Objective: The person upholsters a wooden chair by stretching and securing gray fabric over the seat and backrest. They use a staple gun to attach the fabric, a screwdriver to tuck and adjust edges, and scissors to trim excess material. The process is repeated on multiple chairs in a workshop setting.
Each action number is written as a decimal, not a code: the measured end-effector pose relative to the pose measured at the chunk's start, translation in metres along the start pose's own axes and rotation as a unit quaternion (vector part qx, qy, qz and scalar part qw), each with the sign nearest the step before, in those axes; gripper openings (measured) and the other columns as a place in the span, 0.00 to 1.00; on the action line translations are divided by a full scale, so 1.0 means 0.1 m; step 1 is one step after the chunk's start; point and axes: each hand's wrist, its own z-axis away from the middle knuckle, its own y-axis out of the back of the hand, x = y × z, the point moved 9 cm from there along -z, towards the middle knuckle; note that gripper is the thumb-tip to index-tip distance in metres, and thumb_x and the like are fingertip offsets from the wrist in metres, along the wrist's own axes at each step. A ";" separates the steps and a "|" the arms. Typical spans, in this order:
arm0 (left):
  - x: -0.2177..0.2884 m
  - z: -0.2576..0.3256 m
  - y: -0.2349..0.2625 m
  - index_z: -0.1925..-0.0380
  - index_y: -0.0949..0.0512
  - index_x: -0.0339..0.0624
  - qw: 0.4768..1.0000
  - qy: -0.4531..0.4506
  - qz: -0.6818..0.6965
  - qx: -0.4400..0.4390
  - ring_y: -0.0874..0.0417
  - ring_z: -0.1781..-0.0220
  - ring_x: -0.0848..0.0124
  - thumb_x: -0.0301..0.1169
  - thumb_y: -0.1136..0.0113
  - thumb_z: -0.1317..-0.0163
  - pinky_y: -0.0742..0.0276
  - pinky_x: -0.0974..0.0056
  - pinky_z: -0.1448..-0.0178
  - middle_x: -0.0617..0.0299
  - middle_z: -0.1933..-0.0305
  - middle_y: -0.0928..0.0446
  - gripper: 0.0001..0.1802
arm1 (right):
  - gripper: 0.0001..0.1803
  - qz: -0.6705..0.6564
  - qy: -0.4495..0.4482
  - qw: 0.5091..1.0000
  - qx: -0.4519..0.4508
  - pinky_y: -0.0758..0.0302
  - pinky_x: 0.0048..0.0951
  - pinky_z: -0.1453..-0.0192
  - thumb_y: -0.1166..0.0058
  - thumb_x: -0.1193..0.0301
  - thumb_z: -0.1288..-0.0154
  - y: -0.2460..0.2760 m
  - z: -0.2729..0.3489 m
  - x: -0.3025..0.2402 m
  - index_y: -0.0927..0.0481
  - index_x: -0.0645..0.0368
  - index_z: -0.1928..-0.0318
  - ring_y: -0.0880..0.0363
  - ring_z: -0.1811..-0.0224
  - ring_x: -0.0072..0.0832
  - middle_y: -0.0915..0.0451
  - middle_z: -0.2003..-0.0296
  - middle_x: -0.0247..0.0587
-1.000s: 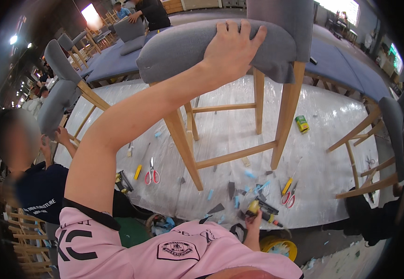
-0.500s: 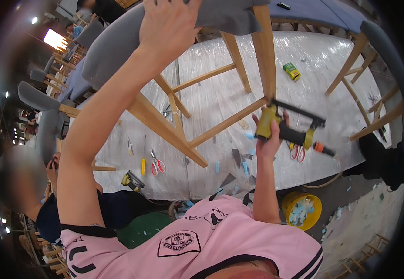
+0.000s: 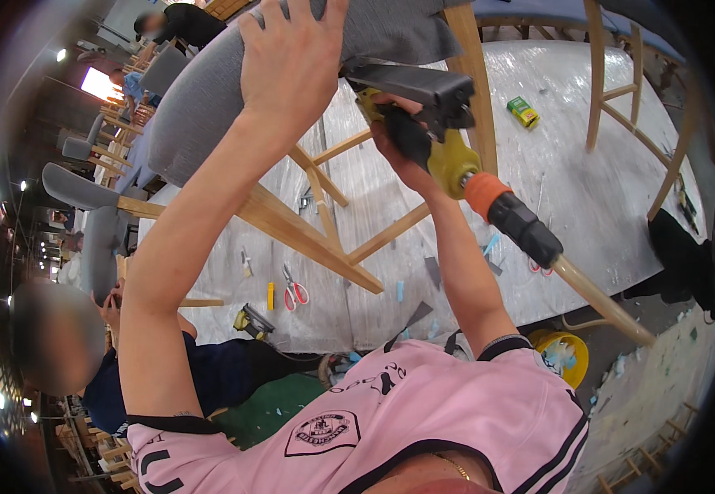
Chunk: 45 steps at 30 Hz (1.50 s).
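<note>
A wooden chair with grey upholstery [image 3: 201,123] stands tilted over the wrapped table, its legs [image 3: 312,239] spread below. My left hand [image 3: 292,62] lies with fingers spread on the grey fabric; the fingertips reach the picture's top edge. In my right hand [image 3: 403,160] is a yellow and black pneumatic staple gun [image 3: 452,160], with an orange coupling and a hose running off to the lower right. The gun's front end is at the lower edge of the fabric, beside my left hand. Whether the nose touches the chair is hidden.
On the plastic-covered table [image 3: 539,156] lie red-handled scissors [image 3: 296,292], a green and yellow box [image 3: 522,113], another staple gun [image 3: 253,321] and fabric scraps. A second chair [image 3: 596,82] stands at right. A yellow bucket [image 3: 576,362] holds scraps. A co-worker [image 3: 193,370] is at left.
My right hand has brought the staple gun up and left, from beside the chair's leg to the fabric's lower edge. My left hand stays on the upholstery.
</note>
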 end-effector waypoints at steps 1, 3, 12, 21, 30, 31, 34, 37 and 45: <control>-0.01 0.01 -0.01 0.25 0.36 0.38 1.000 0.001 -0.004 -0.003 0.27 0.38 0.46 0.32 0.37 0.40 0.31 0.44 0.38 0.39 0.39 0.28 0.41 | 0.23 0.202 0.095 0.975 -0.018 0.24 0.31 0.39 0.34 0.79 0.39 -0.11 0.02 -0.22 0.21 0.54 0.42 0.19 0.46 0.31 0.18 0.49 0.38; -0.01 0.00 0.01 0.26 0.36 0.38 1.000 0.000 -0.010 -0.005 0.27 0.39 0.45 0.30 0.39 0.40 0.31 0.44 0.38 0.39 0.40 0.28 0.40 | 0.22 0.393 0.222 0.891 -0.046 0.25 0.31 0.38 0.35 0.80 0.38 -0.34 0.09 -0.47 0.21 0.54 0.44 0.19 0.46 0.31 0.18 0.49 0.38; -0.79 -0.11 0.13 0.26 0.39 0.30 0.898 0.140 0.358 -0.215 0.27 0.30 0.38 0.59 0.35 0.37 0.32 0.48 0.26 0.29 0.31 0.32 0.52 | 0.19 0.426 0.204 0.881 -0.027 0.31 0.37 0.29 0.36 0.78 0.37 -0.24 -0.03 -0.40 0.21 0.57 0.45 0.23 0.37 0.36 0.22 0.39 0.45; -0.94 -0.02 -0.37 0.26 0.37 0.32 0.954 0.038 0.256 -0.153 0.22 0.35 0.40 0.63 0.44 0.32 0.28 0.46 0.30 0.31 0.35 0.26 0.49 | 0.21 0.375 0.262 0.888 -0.042 0.27 0.34 0.31 0.37 0.78 0.34 -0.39 -0.30 -0.35 0.21 0.60 0.41 0.21 0.38 0.33 0.21 0.36 0.45; -0.49 0.17 -0.18 0.24 0.39 0.39 0.999 -0.011 0.022 -0.044 0.29 0.38 0.49 0.54 0.31 0.40 0.31 0.46 0.36 0.42 0.33 0.32 0.51 | 0.20 0.402 0.270 0.874 -0.036 0.29 0.34 0.31 0.36 0.79 0.36 -0.49 -0.14 -0.29 0.22 0.60 0.44 0.22 0.39 0.34 0.20 0.44 0.44; -0.48 0.17 -0.18 0.24 0.39 0.39 0.998 -0.005 0.023 -0.054 0.29 0.38 0.49 0.54 0.30 0.40 0.32 0.46 0.35 0.43 0.33 0.32 0.51 | 0.20 0.398 0.243 0.884 -0.042 0.29 0.34 0.31 0.36 0.79 0.36 -0.50 -0.11 -0.28 0.22 0.60 0.44 0.22 0.40 0.34 0.20 0.45 0.43; -0.46 0.20 -0.20 0.23 0.40 0.40 0.998 -0.012 0.026 -0.056 0.29 0.38 0.50 0.53 0.29 0.42 0.32 0.45 0.36 0.43 0.34 0.32 0.53 | 0.20 0.272 0.107 0.956 -0.019 0.26 0.33 0.37 0.36 0.79 0.37 -0.31 -0.14 -0.01 0.22 0.56 0.44 0.21 0.45 0.32 0.20 0.49 0.40; -0.41 0.20 -0.16 0.23 0.43 0.36 0.997 -0.019 0.003 -0.081 0.29 0.34 0.47 0.55 0.29 0.42 0.32 0.45 0.32 0.39 0.30 0.35 0.55 | 0.16 0.227 0.100 0.968 -0.022 0.22 0.31 0.43 0.40 0.77 0.34 -0.25 -0.15 0.05 0.22 0.54 0.46 0.19 0.50 0.29 0.20 0.51 0.38; -0.40 0.35 -0.23 0.21 0.44 0.55 1.000 -0.009 0.020 0.009 0.26 0.34 0.48 0.43 0.20 0.49 0.29 0.45 0.35 0.46 0.28 0.32 0.57 | 0.26 0.294 0.157 0.940 -0.067 0.18 0.25 0.47 0.40 0.86 0.43 -0.48 -0.02 -0.01 0.22 0.54 0.44 0.16 0.48 0.30 0.21 0.37 0.47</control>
